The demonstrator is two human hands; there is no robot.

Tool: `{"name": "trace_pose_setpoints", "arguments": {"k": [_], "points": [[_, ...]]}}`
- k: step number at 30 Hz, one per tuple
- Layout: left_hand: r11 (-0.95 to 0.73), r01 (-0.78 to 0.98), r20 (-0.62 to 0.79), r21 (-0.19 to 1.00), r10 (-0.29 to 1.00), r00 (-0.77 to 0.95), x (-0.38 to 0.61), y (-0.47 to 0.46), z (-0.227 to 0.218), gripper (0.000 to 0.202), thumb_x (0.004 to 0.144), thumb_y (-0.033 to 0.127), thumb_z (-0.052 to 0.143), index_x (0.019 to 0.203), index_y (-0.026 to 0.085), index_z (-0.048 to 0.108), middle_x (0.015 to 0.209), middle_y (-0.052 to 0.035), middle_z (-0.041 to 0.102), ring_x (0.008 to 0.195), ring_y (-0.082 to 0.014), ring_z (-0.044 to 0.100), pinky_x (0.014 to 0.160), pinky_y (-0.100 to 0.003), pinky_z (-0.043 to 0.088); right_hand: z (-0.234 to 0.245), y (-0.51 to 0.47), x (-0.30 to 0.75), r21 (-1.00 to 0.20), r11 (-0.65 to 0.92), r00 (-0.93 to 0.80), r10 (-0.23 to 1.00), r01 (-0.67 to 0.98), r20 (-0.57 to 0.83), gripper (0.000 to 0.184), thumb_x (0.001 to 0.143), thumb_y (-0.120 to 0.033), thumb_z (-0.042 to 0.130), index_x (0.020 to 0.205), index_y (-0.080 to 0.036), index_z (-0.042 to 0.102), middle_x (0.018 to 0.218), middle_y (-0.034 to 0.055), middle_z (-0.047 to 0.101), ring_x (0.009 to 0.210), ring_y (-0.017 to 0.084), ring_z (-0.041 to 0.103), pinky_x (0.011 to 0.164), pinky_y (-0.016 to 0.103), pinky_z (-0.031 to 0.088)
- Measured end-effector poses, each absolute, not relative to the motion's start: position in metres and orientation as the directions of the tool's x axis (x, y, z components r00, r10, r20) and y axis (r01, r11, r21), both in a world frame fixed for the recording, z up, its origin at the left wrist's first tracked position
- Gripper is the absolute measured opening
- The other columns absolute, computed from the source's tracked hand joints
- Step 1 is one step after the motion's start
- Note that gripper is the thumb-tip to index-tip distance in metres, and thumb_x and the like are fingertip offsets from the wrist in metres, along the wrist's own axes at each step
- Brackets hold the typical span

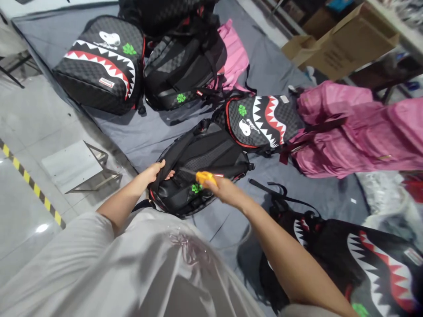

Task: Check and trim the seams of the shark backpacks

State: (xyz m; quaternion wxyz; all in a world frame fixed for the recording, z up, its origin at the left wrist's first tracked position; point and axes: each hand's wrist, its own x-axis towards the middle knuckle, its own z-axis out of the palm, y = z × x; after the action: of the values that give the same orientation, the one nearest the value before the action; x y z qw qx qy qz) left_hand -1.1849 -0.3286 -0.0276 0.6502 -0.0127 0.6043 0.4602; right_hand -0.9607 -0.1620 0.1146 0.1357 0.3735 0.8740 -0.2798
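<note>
At far left, striped tape [33, 187] and a flat-topped stand [71, 165] on glossy tile; next, a boxy checked bag [89, 86] with jagged printed teeth, on creased grey cloth [115, 136]. In the clamped left hand [155, 172], a black strap [169, 159] of the black backpack [201, 147], back-up at centre, padded and partly mesh. In the closed right hand [226, 191], an orange tool [205, 178], thin tip towards that padding, contact unclear. Crowding the backpack's right end, a smaller bag [264, 121]; beyond, a cardboard carton [346, 48] and puckered pink bags [357, 136].

Bag workshop, rows of backpacks [206, 152], cardboard box [357, 48], hazard-striped floor tape [32, 185]
</note>
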Motion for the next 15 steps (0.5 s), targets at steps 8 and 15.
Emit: {"name": "trace_pose_setpoints", "arguments": {"k": [8,15], "points": [[0.568,-0.219,-0.592,0.793,0.635,-0.497,-1.143,-0.322,-0.015,0.051,0.099,0.042,0.048,0.144,0.019,0.047,0.129,-0.0171,0.064,0.112,-0.0264,0.065,0.097,-0.041,0.05,0.149,-0.165,-0.987,-0.107,0.663,-0.608,0.595,0.741,-0.525,0.04,0.101,-0.046,0.045,0.116,-0.014,0.062,0.095,0.0139,0.074,0.085,0.025,0.071,0.065,0.026,0.043],[0.451,0.737,-0.199,0.504,0.891,-0.409,-1.113,-0.319,0.0,0.064,0.093,0.043,0.058,0.152,0.029,0.041,0.162,-0.0186,0.024,0.136,-0.0426,0.038,0.107,-0.057,0.033,0.179,-0.144,-0.955,0.127,0.576,-0.443,0.734,0.807,-0.515,0.047,0.102,-0.047,0.04,0.125,-0.011,0.059,0.106,0.0212,0.073,0.097,0.033,0.07,0.074,0.034,0.046]]}}
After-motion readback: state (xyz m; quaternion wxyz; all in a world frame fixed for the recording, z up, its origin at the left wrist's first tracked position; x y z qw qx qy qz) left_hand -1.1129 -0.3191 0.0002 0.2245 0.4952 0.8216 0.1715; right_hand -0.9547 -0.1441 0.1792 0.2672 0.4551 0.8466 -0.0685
